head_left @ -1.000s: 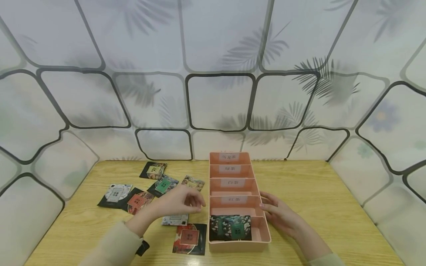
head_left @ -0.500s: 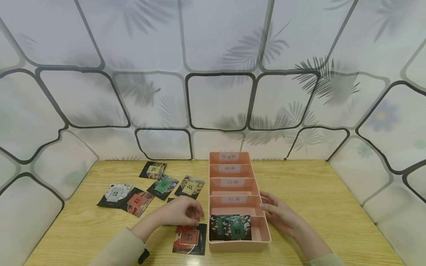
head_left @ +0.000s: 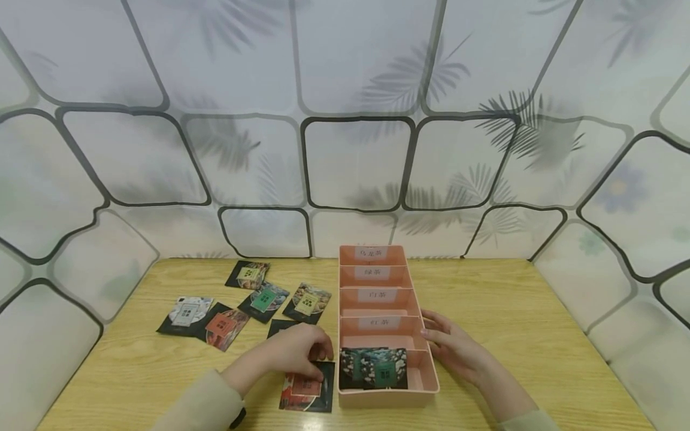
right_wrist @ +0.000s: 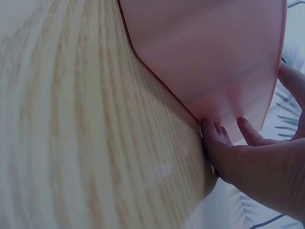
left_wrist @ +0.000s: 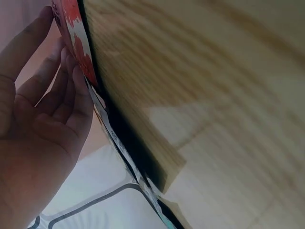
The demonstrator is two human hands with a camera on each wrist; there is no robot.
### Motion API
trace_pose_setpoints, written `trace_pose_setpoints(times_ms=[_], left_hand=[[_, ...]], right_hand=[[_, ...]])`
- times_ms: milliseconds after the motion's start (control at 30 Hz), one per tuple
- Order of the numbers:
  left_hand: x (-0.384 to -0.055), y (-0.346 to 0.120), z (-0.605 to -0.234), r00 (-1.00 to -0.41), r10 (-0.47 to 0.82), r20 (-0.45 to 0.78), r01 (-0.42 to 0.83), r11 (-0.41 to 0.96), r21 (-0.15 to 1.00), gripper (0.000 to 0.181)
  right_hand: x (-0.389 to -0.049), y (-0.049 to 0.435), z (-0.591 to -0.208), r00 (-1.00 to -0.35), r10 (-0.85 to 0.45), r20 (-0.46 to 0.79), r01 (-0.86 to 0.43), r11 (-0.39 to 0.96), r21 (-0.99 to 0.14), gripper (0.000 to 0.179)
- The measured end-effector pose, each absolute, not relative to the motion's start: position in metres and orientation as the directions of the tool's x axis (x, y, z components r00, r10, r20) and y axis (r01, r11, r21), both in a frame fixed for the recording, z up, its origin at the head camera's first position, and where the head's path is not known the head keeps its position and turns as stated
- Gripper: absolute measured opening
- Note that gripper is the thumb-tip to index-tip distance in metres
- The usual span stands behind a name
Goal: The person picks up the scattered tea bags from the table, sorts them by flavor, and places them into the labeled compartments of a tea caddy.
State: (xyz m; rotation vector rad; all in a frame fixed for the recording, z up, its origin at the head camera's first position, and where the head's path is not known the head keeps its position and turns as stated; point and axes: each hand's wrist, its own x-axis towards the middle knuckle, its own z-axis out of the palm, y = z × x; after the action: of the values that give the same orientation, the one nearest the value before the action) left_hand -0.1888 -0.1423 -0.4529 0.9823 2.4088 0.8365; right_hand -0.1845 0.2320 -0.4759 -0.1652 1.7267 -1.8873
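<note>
In the head view my left hand (head_left: 293, 353) reaches over a black and red tea sachet (head_left: 304, 401) lying flat on the table. Its thumb and fingertips touch the sachet; the left wrist view shows the fingers (left_wrist: 57, 76) fairly straight against its printed face. Another dark sachet (head_left: 279, 326) is mostly hidden under this hand. Right of it stands a long pink divided box (head_left: 388, 400) with paper labels, holding green-labelled sachets (head_left: 384, 371) in its nearest compartment. My right hand (head_left: 458, 350) rests against the box's right wall, thumb near the rim in the right wrist view.
Several more sachets lie left of the box: a yellow-labelled one (head_left: 307, 302), a green-labelled one (head_left: 264, 301), another yellow one (head_left: 249, 275), a white one (head_left: 185, 314) and a red one (head_left: 225, 326). A patterned curtain (head_left: 356, 167) surrounds the wooden table (head_left: 496, 293).
My left hand has come down and nearer, from above the white-printed sachet onto the black and red one. The yellow-labelled sachet behind it is uncovered. My right hand stays at the box.
</note>
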Motion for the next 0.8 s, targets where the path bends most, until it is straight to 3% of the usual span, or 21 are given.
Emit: trace_pose_setpoints(times_ms=[367, 800], left_hand=[[-0.1883, -0.1396, -0.4503, -0.652, 0.74, -0.166, 0.507, 0.589, 0.63, 0.023], [-0.1897, -0.1426, -0.4466, -0.635, 0.75, -0.185, 0.464, 0.561, 0.685, 0.026]], right_hand=[[-0.1852, 0.2322, -0.4764, -0.83, -0.477, -0.288, 0.325, 0.003, -0.946, 0.087], [-0.1841, 0.2322, -0.4747, -0.829, -0.481, -0.286, 0.322, 0.008, -0.947, 0.086]])
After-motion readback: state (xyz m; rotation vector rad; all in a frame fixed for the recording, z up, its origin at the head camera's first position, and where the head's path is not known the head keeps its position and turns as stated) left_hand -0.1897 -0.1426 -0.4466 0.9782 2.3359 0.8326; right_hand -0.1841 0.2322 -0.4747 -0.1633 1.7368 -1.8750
